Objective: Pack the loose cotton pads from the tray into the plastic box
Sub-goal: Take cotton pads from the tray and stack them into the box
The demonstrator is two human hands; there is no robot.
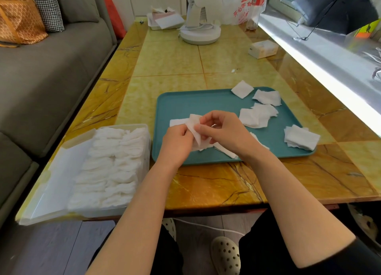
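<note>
A teal tray (pixel 185 101) lies on the yellow table with several white cotton pads scattered on it, among them a pile (pixel 256 116) in the middle and a stack (pixel 301 137) at the right edge. Over the tray's near left part, my left hand (pixel 177 139) and my right hand (pixel 222 128) both pinch a small bunch of cotton pads (pixel 193 123). More pads lie under my hands. The clear plastic box (pixel 61 171) stands left of the tray, its right half packed with rows of pads (pixel 111 165).
A white fan base (pixel 200 34), a tissue pack (pixel 262 49) and a plastic bag (pixel 245 4) stand at the table's far end. One pad (pixel 242 89) overhangs the tray's far rim. A grey sofa (pixel 51 72) runs along the left, a window sill (pixel 321 54) along the right.
</note>
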